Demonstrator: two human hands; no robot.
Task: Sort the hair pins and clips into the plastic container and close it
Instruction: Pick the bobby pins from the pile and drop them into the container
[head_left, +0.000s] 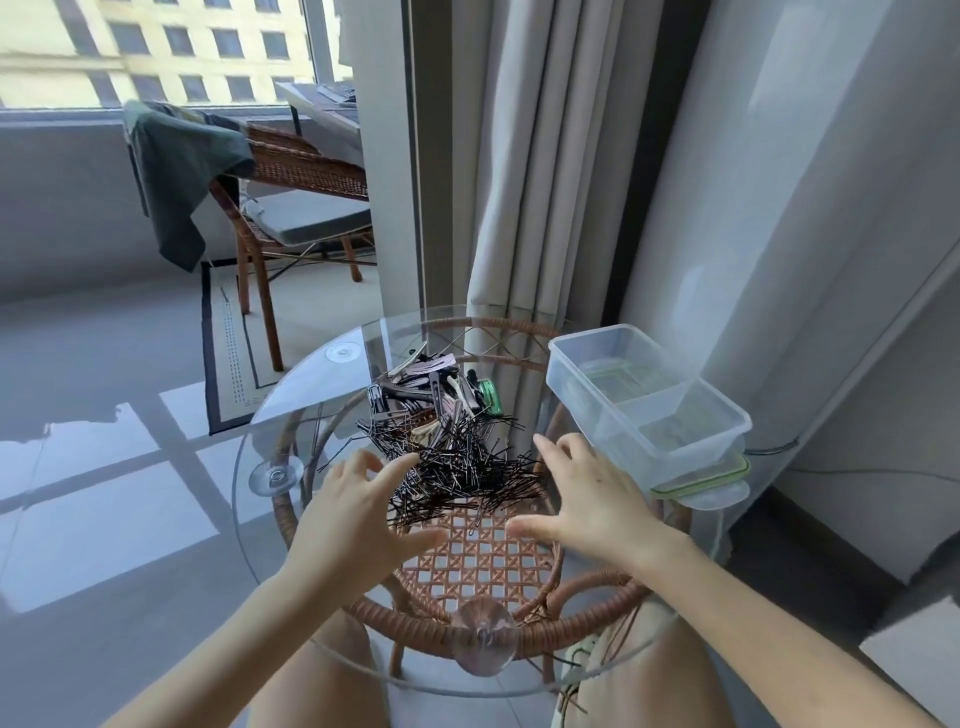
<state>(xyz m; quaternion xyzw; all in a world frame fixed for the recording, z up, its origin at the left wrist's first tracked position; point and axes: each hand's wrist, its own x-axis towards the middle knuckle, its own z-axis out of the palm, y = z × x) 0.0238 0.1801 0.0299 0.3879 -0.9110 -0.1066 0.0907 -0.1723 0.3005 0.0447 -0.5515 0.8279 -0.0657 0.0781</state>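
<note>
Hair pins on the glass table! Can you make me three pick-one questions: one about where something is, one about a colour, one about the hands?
1. Where is the container?
A. on a shelf
B. on the table, right of the pins
C. in a drawer

2. What colour is the lid rim?
A. red
B. green
C. blue

3. How are the left hand and right hand?
A. fists
B. gripping the lid
C. open, fingers spread

Answers: B, it stands at the table's right edge; B, green shows under the container; C, both hover by the pins, holding nothing.
</note>
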